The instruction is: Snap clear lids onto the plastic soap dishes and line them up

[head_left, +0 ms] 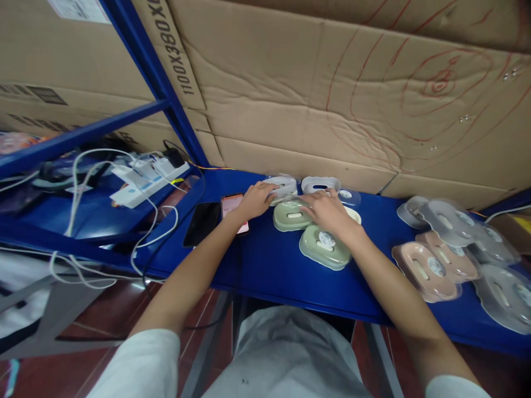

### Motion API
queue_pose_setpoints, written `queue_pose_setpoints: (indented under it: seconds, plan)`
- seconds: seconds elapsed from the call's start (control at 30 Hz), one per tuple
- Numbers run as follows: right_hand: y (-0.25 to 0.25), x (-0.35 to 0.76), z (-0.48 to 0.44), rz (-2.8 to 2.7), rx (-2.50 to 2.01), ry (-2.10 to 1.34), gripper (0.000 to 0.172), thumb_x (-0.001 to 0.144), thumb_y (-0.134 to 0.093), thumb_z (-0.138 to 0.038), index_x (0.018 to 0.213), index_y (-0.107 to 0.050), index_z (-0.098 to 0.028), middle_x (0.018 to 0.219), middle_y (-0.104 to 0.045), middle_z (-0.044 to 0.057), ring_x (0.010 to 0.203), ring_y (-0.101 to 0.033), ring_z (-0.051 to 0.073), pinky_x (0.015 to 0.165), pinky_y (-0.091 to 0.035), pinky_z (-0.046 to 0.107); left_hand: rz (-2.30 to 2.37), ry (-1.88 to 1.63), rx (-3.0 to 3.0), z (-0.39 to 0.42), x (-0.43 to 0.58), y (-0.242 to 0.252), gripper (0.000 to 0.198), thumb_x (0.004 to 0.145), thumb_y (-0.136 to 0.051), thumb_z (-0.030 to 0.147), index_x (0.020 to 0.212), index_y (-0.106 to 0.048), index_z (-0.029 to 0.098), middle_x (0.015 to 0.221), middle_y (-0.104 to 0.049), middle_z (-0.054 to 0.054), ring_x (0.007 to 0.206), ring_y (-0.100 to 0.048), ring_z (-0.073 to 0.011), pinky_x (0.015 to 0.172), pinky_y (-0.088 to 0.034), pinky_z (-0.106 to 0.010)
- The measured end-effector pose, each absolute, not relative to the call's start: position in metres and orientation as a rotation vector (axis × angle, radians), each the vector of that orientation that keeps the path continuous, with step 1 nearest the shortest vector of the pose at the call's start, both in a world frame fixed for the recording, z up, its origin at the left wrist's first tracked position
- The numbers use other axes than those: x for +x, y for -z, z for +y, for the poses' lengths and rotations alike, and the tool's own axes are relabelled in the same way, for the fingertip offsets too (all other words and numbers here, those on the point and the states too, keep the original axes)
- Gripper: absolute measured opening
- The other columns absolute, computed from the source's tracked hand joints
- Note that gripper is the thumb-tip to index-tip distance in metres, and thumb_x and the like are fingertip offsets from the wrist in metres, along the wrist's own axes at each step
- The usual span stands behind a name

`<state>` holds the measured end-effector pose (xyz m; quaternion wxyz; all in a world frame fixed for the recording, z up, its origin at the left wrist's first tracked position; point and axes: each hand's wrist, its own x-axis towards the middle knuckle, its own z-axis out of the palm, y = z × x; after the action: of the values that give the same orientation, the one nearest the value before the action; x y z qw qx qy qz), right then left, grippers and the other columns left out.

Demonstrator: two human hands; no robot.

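Observation:
At the back of the blue table, my left hand (258,200) has its thumb and fingers closed at the left edge of a white oval case (285,188) in clear plastic. My right hand (327,209) reaches over the group with its fingers spread. Its thumb and forefinger touch or hover by the right side of a pale green case (288,216). Behind the fingers sits another white case (317,182) with a dark slot. In front lies a second green case (326,246) with a round label. A cream-coloured case (353,215) is partly hidden under my right wrist.
Two phones, one dark (202,224) and one lit (230,205), lie left of my left hand. Farther left are a power strip (149,182) and loose white cables. Pink cases (427,271) and grey cases (448,221) stand at right. A cardboard wall (290,88) backs the table.

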<state>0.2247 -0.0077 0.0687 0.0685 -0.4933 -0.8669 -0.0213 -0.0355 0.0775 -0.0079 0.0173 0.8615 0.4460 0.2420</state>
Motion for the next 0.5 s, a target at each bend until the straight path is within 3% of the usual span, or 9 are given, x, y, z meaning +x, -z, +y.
queue_pose_setpoints:
  seconds: [0.13,0.23,0.3,0.4,0.5]
  plan:
    - [-0.077,0.216,-0.016,-2.578,-1.5,0.178,0.038,0.11,-0.04,-0.023,0.13,-0.07,-0.015,0.126,-0.075,0.019,0.122,-0.065,0.035,0.105,-0.04,0.049,1.463,-0.806,2.689,0.07,-0.032,-0.001,0.033,0.099,-0.053,0.018,0.127,-0.07,0.022,0.134,-0.069,-0.014,0.124,-0.063,-0.0334,0.103,-0.05,-0.051]
    - [-0.074,0.204,-0.029,-2.702,-1.393,0.019,0.033,0.11,-0.045,-0.028,0.122,-0.074,-0.02,0.117,-0.079,0.012,0.111,-0.07,0.03,0.1,-0.044,0.042,1.463,-0.782,2.7,0.067,-0.03,-0.006,0.028,0.098,-0.052,0.015,0.111,-0.075,0.024,0.117,-0.075,-0.012,0.112,-0.069,-0.0309,0.098,-0.053,-0.047]
    - [-0.067,0.196,-0.035,-2.772,-1.332,-0.067,0.027,0.104,-0.06,-0.032,0.125,-0.073,-0.02,0.129,-0.076,0.013,0.119,-0.069,0.031,0.103,-0.044,0.042,1.431,-0.737,2.715,0.063,-0.029,-0.007,0.025,0.098,-0.054,0.017,0.107,-0.075,0.024,0.114,-0.077,-0.01,0.107,-0.071,-0.0288,0.094,-0.056,-0.042]
    - [-0.054,0.191,-0.037,-2.797,-1.321,-0.12,0.041,0.096,-0.073,-0.029,0.135,-0.068,-0.016,0.146,-0.067,0.018,0.134,-0.061,0.034,0.111,-0.039,0.047,1.382,-0.66,2.744,0.059,-0.026,-0.006,0.022,0.096,-0.06,0.018,0.11,-0.076,0.024,0.117,-0.078,-0.009,0.108,-0.073,-0.0275,0.093,-0.057,-0.038]
    - [-0.045,0.19,-0.032,-2.763,-1.38,-0.121,0.039,0.098,-0.07,-0.026,0.135,-0.067,-0.016,0.14,-0.07,0.018,0.131,-0.063,0.035,0.109,-0.038,0.05,1.339,-0.592,2.772,0.057,-0.024,-0.003,0.027,0.095,-0.062,0.017,0.116,-0.075,0.027,0.122,-0.078,-0.007,0.113,-0.073,-0.0269,0.098,-0.056,-0.038]
